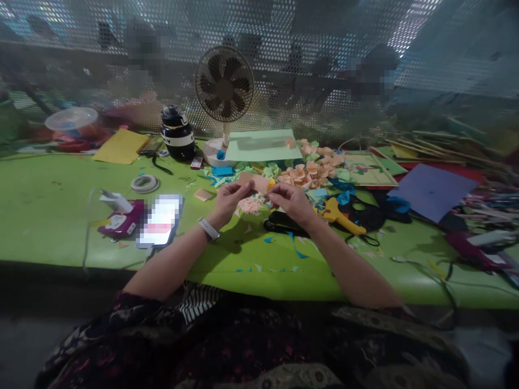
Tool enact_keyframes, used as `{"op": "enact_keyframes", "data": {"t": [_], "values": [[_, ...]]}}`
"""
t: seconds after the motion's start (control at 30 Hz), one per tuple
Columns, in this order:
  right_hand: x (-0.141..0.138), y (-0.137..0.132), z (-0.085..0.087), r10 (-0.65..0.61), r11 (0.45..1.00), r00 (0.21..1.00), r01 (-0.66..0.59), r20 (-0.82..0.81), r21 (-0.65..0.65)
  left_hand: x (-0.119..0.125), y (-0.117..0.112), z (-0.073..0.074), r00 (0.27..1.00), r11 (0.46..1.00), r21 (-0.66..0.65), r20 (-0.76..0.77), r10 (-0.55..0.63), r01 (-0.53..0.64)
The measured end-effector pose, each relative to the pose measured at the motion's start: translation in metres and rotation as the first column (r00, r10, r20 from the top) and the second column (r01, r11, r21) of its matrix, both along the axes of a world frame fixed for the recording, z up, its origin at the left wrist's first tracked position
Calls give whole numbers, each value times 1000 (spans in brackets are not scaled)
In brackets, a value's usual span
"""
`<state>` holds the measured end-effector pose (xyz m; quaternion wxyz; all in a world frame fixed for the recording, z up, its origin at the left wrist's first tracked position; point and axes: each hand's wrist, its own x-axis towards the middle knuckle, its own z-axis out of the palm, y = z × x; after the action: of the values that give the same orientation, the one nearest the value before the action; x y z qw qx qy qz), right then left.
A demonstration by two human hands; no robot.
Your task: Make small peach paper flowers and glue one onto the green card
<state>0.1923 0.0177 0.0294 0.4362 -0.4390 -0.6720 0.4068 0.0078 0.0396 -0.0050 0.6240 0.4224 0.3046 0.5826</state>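
Note:
My left hand (231,198) and my right hand (290,201) meet above the green table (48,210). Both pinch a small peach paper piece (255,181) held between them, fingers closed on its edges. A white watch sits on my left wrist. Below the paper lies a small heap of peach paper scraps (252,205). A black stapler-like tool (281,224) rests just under my right hand. A yellow glue gun (340,215) lies to the right of it.
A small fan (224,86) stands at the back, with a pale green sheet (263,145) by it. Peach and green paper flowers (312,170) pile behind my hands. A phone (160,221), tape roll (145,183), helmet-shaped object (177,134), purple paper (432,190) and sticks lie around.

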Motion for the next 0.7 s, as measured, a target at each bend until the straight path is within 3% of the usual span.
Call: {"op": "enact_keyframes", "data": {"t": [0.27,0.5,0.7], "values": [[-5,-5,0,29,1000,999,-29,43,-11,1,-1,-1,997,998,-4,-41,-64,64],[-6,-4,-1,-45,998,998,44,-32,-37,-4,5,4,980,990,-105,161,113,-97],[-9,-5,-4,-41,999,999,41,11,-5,3,-6,4,993,992,-103,99,-64,74]]}}
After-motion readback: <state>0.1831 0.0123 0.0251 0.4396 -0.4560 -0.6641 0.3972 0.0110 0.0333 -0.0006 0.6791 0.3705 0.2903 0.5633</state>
